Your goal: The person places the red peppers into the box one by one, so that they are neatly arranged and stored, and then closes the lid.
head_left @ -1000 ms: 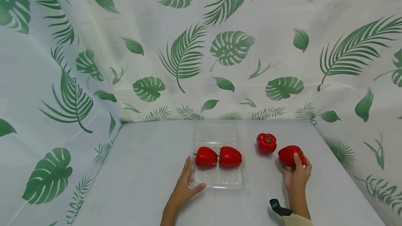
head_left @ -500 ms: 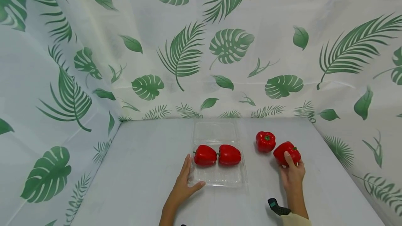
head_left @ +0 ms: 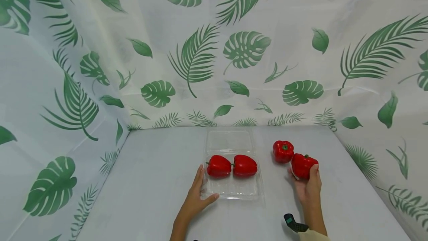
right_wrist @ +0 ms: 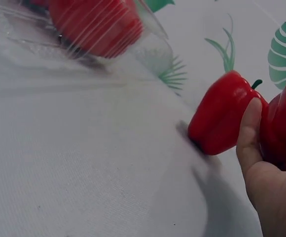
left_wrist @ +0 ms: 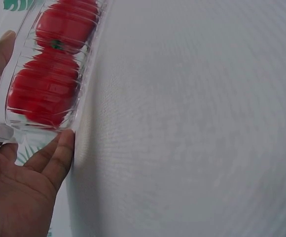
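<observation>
My right hand [head_left: 309, 187] grips a red bell pepper [head_left: 303, 166], its green stem pointing up and away. Just behind and to its left, a second red bell pepper [head_left: 282, 151] sits on the table; the right wrist view shows that pepper [right_wrist: 222, 116] close to my finger. My left hand [head_left: 195, 197] rests at the near left corner of a clear plastic clamshell box [head_left: 230, 189]. Its fingers lie fairly straight along the left side and the thumb along the front edge. Two red bell peppers, left [head_left: 219, 166] and right [head_left: 245, 166], lie side by side in the box's back half.
The clamshell's lid [head_left: 229, 141] lies folded back towards the rear of the white table [head_left: 160, 166]. Leaf-patterned sheeting [head_left: 200, 66] rises behind the table and at both sides. A black strap piece [head_left: 294, 224] juts from my right wrist.
My right hand has shifted left with the bell pepper, closer to the second one. The held pepper has turned, its stem swinging from the right to upward. My left hand stays on the box.
</observation>
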`<state>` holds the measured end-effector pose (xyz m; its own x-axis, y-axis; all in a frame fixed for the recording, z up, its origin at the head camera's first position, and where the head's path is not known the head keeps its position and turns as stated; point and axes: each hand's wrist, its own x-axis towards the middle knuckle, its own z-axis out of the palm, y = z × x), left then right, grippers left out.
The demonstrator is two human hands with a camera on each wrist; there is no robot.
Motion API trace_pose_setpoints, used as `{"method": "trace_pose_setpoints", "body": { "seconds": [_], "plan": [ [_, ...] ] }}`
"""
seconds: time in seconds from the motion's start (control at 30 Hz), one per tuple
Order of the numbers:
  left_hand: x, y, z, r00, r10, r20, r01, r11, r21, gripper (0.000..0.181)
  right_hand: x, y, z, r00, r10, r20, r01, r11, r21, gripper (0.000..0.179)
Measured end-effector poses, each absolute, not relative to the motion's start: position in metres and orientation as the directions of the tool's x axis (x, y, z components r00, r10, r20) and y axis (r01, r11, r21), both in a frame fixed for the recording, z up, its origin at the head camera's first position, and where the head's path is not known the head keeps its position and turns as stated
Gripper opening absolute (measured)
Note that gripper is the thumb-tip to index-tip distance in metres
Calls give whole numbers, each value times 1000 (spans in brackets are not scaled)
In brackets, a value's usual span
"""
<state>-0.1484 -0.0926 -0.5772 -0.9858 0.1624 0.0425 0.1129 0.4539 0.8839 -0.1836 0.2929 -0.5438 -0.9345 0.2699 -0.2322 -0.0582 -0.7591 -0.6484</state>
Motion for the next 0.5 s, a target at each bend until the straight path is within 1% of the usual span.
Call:
{"method": "trace_pose_setpoints", "body": {
  "seconds": [0.17,0.4,0.5],
  "plan": [
    [-149,-92,-577,-986,159,41,110,455,884,103,-182,291,-547,-961,240,-136,-89,-738,-669,48],
    [-148,-92,-578,-985,165,40,112,454,884,103,-178,287,-548,-970,242,-33,-152,-705,-693,46],
    [-148,-92,-578,-985,167,42,113,447,887,103,-177,285,-546,-972,237,-5,-170,-712,-682,43]
  ]
}}
